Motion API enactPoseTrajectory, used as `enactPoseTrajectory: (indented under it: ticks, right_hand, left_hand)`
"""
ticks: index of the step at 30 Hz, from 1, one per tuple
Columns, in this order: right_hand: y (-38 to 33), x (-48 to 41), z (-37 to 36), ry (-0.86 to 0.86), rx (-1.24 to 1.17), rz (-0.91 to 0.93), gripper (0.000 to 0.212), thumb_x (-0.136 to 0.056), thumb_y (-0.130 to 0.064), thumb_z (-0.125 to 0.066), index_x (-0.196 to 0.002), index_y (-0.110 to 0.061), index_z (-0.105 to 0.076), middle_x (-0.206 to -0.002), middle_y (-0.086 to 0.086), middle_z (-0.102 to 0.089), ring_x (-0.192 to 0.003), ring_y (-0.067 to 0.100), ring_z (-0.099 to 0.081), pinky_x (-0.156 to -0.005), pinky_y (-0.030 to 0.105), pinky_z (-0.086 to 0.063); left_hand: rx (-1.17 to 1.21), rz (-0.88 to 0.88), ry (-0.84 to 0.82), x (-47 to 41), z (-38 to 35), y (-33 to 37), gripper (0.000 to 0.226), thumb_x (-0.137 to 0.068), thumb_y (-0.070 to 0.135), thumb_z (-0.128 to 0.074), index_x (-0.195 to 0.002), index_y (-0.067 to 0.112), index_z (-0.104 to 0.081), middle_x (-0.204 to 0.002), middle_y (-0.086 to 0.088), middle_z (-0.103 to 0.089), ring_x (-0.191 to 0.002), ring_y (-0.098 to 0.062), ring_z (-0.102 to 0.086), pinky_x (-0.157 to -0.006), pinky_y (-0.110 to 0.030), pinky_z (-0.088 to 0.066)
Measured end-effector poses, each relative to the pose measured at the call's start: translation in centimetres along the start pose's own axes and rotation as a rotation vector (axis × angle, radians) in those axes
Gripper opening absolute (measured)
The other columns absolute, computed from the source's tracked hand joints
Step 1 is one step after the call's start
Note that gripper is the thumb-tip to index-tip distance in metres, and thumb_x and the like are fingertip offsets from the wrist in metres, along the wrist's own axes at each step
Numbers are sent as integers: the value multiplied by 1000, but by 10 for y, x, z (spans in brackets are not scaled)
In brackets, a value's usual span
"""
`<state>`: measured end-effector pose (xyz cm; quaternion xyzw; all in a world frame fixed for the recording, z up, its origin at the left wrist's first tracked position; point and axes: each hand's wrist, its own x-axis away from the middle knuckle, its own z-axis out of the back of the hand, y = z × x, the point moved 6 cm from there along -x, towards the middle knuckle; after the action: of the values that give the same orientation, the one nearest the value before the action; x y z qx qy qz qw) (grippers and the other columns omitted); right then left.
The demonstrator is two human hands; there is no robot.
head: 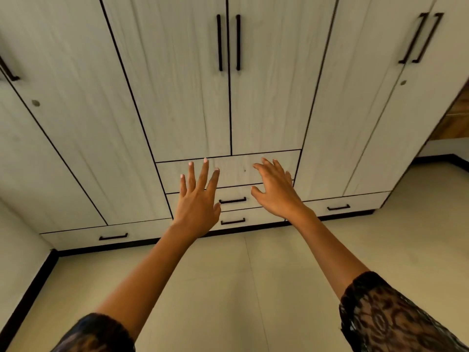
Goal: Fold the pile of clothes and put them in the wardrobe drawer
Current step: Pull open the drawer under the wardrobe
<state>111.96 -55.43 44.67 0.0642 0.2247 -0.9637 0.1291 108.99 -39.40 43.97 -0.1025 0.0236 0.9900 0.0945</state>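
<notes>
Pale wardrobe doors fill the far wall, no clothes in sight; your left hand and right hand hover, each grip spread and empty, before the centre drawer, rigid, probably easy-sliding, best pulled by its black bar handle.

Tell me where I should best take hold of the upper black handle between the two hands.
Take the upper black handle at the middle of its bar, coming from the front with fingers hooked over it from above. It is a thin horizontal bar, seemingly fixed at both ends, so a centred pull should open the drawer evenly.
</notes>
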Motion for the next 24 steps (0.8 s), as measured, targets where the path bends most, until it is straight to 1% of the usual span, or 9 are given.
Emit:
enactPoseTrajectory:
  ticks: [3, 5, 7, 10, 14, 17, 18, 21, 24]
  right_hand:
    - [21, -58, -26, -48, 6, -6, 57, -96, -27, -48, -146, -18, -24, -157, 5, -9, -145, 23, 1, -115, 47, -3]
    - [36, -93, -48, -91, -8, -23, 56, -96, -27, -48, -146, -17, -25, -157, 5, -11, -145, 23, 0, -116, 47, -5]
    - [49, -119, -70, -137, -15, -25, 55, -96, -27, -48, -145, -16, -27, -156, 5, -13, -145, 24, -1, -117, 46, -6]
    - [79, -168, -115, -223, -13, -35, 52, -96, -26, -46, -144, -16, -28, -156, 4, -15, -145, 23, -2, -117, 44, -8]
    - [121, -221, -180, -314, 13, -48, 50, -97, -24, -46, -143, -15, -30, -154, 6, -21, -144, 22, -9, -115, 38, -12]
    - [156, -260, -241, -385, 16, -53, 50, -96, -23, -46, -143, -13, -31, -152, 6, -24, -142, 21, -12, -114, 33, -14]
    - [169, -271, -264, -418, 2, -65, 50, -96, -22, -46, -143, -13, -31, -152, 6, -24, -143, 21, -11, -114, 33, -14]
    - [214, -300, -333, -483, -1, -114, 51, -97, -23, -44, -145, -15, -28, -154, 5, -20, -144, 20, -8, -115, 32, -12]
    - [248, -316, -388, -538, 5, -111, 53, -98, -23, -44, -146, -15, -24, -155, 4, -17, -144, 19, -5, -116, 31, -11]
  left_hand:
    - [1, 18, -74, -52, -28, -12, 76, -97, 34, -41, -147, 19, 14, -150, -9, 30, -126, -31, 36, -111, -47, 11]
    - [0, 28, -121, -85, -53, -23, 76, -97, 35, -40, -146, 19, 16, -151, -10, 28, -131, -33, 33, -112, -47, 9]
    - [15, 46, -162, -109, -76, -35, 77, -97, 34, -41, -147, 19, 15, -152, -12, 27, -135, -36, 28, -113, -48, 8]
    - [33, 75, -250, -156, -126, -51, 76, -97, 34, -41, -147, 17, 14, -152, -13, 25, -137, -37, 26, -113, -47, 7]
    - [61, 91, -382, -211, -213, -67, 75, -96, 31, -41, -148, 17, 12, -152, -13, 25, -138, -37, 24, -114, -47, 5]
    - [71, 71, -497, -250, -295, -74, 74, -97, 31, -39, -147, 17, 14, -152, -13, 26, -138, -36, 25, -113, -47, 7]
    - [81, 59, -552, -261, -324, -76, 74, -97, 31, -39, -147, 16, 13, -152, -13, 26, -138, -35, 25, -113, -47, 7]
    - [71, 36, -642, -297, -411, -81, 73, -97, 30, -39, -148, 15, 12, -152, -14, 25, -138, -36, 24, -113, -48, 6]
    - [38, 14, -679, -318, -479, -84, 71, -97, 30, -38, -148, 14, 9, -153, -15, 22, -139, -36, 22, -113, -47, 5]
